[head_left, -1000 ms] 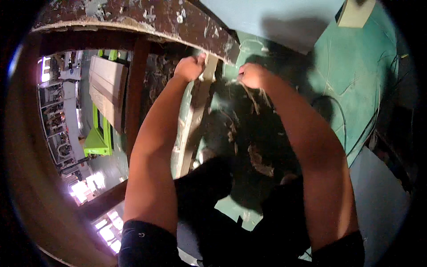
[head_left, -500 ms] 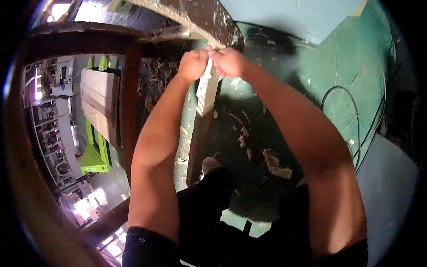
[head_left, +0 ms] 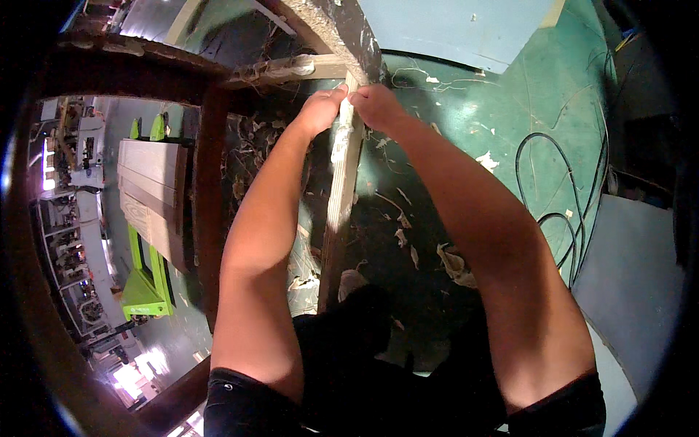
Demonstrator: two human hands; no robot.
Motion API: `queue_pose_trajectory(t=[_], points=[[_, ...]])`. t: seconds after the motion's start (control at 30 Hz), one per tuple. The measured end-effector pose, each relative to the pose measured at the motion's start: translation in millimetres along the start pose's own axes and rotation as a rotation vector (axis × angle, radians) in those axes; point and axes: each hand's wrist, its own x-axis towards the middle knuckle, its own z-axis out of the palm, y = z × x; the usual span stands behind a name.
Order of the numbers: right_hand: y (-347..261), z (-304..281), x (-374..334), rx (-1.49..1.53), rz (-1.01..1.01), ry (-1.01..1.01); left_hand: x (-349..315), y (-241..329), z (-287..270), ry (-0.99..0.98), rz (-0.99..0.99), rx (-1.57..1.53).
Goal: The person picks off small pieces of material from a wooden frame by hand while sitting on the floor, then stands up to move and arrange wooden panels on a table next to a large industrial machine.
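Note:
A narrow wooden bar (head_left: 331, 255) runs away from me to the corner of a dark frame. Along its upper face lies a whitish, uneven layer (head_left: 340, 142), with a ridged pale stretch (head_left: 339, 207) nearer to me. My left hand (head_left: 322, 111) is at the left side of the bar's far end, its thumb and finger pinched together. On the other side, my right hand (head_left: 377, 108) has its fingers curled in, the thumb against the bar's edge. Whatever lies between my fingertips is too small to make out.
Dark frame beams (head_left: 207, 197) stand to the left, with a green pallet jack (head_left: 149, 295) bearing pale panels (head_left: 149, 171) beyond. Torn scraps (head_left: 455, 264) litter the green floor. Black cable (head_left: 518, 164) loops at the right, near a pale blue panel (head_left: 633, 269). Another stands at the back.
My hands have drawn slightly apart, and the bar's far end shows between them. The view has shifted a little, showing more of the frame corner.

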Motion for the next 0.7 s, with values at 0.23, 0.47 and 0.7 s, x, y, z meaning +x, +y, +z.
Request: queue_pose_trajectory(t=[0.23, 0.47, 0.7], points=[[-4.8, 3.4, -5.3, -0.271, -0.193, 0.119, 2.3, -6.8, 4.3, 0.114, 0.04, 0.13], [-17.7, -10.1, -30.3, -0.407, -0.302, 0.02, -4.4, -4.2, 4.2, 0.058, 0.044, 0.069], [-11.9, -21.0, -63.6, -0.498, -0.455, -0.16, -9.3, -0.5, 8.3, 0.03, 0.012, -0.016]])
